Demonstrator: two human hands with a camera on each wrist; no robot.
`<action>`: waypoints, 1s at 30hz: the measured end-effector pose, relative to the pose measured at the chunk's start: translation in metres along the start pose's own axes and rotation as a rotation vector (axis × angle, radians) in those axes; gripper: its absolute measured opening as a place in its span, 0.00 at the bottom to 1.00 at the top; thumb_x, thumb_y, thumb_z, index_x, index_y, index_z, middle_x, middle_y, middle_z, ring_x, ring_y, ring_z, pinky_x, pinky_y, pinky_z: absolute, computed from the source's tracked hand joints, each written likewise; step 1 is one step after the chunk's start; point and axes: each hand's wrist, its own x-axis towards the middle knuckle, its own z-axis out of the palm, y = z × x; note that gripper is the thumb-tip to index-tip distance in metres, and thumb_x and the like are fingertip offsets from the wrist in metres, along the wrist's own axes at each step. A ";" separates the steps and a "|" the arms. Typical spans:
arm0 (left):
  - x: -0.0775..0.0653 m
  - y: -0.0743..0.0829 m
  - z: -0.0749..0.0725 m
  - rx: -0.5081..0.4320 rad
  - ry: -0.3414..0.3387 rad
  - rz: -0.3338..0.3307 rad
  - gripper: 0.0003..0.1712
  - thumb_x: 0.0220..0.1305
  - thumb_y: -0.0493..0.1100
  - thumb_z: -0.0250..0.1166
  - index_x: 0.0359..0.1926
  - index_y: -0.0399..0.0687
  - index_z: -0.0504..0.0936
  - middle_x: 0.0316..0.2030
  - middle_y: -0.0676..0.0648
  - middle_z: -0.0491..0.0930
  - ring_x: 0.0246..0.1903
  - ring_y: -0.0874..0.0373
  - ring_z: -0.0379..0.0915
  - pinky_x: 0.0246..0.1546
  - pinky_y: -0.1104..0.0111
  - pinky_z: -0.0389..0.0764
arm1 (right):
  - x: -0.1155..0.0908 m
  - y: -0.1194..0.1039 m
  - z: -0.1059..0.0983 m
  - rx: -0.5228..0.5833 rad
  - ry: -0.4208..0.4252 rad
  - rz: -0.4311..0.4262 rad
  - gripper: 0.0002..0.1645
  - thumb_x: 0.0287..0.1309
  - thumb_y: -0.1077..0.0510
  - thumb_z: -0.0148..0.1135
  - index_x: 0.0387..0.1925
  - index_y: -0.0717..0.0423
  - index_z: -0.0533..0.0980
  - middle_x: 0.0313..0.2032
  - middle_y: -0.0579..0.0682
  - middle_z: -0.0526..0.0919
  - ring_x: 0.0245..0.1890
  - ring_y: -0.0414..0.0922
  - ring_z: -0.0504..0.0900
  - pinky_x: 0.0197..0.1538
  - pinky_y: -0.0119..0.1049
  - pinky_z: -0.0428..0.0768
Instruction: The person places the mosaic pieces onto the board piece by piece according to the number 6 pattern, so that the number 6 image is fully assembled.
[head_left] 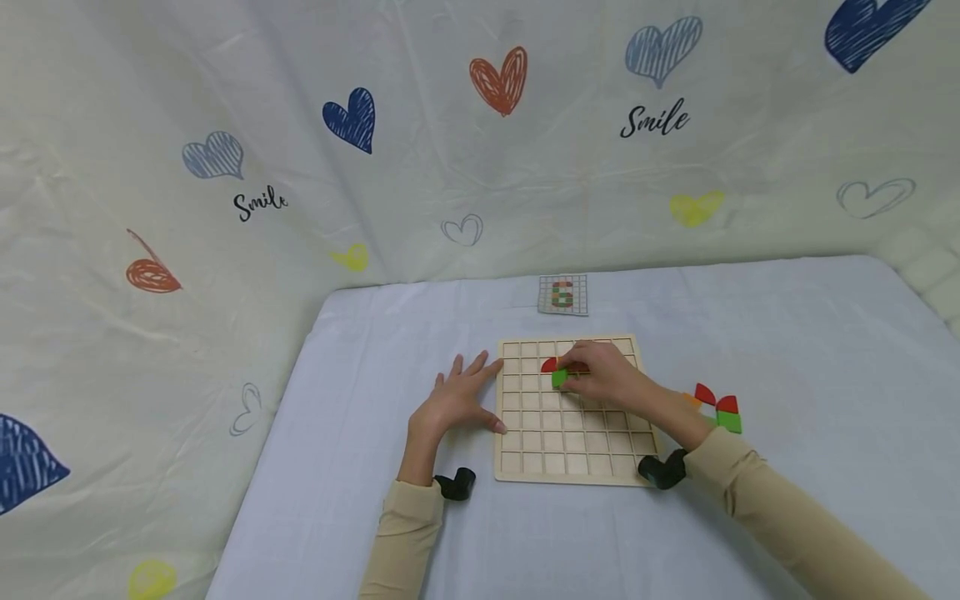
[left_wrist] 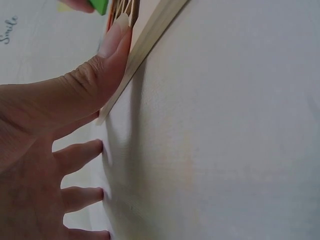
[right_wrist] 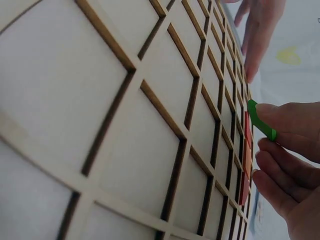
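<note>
A wooden grid board [head_left: 525, 467] lies on the table, its surface split into square cells. My right hand [head_left: 603, 375] pinches a green tile [right_wrist: 261, 121] between thumb and fingers, over the upper part of the grid. Red and orange tiles [right_wrist: 246, 150] sit in a row of cells right by those fingers; a red quarter-round tile [head_left: 549, 365] shows at the row's left end in the head view. My left hand [head_left: 453, 400] is spread at the board's left edge, thumb and index fingertip touching the rim, as the thumb [left_wrist: 112, 42] shows in the left wrist view.
Right of the board lies a small group of loose tiles [head_left: 727, 421] in red, green, orange and white, partly behind the right forearm. A pattern card [head_left: 563, 295] with a coloured figure lies beyond the board. Behind the table hangs a white cloth [head_left: 420, 183] with printed hearts.
</note>
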 end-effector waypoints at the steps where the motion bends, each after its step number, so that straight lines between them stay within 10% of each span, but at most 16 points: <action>1: 0.000 0.000 0.000 0.000 0.002 0.001 0.64 0.47 0.53 0.84 0.81 0.61 0.58 0.83 0.50 0.46 0.82 0.38 0.30 0.77 0.35 0.39 | 0.001 0.000 0.001 -0.003 -0.004 -0.001 0.13 0.54 0.63 0.76 0.42 0.64 0.87 0.35 0.52 0.85 0.32 0.43 0.79 0.35 0.36 0.76; 30: -0.001 0.000 -0.001 0.001 0.004 0.000 0.64 0.47 0.53 0.84 0.81 0.62 0.57 0.83 0.51 0.45 0.82 0.38 0.29 0.77 0.36 0.38 | 0.012 -0.004 0.016 -0.037 -0.048 -0.007 0.12 0.53 0.66 0.74 0.41 0.62 0.87 0.36 0.52 0.83 0.35 0.44 0.78 0.41 0.40 0.80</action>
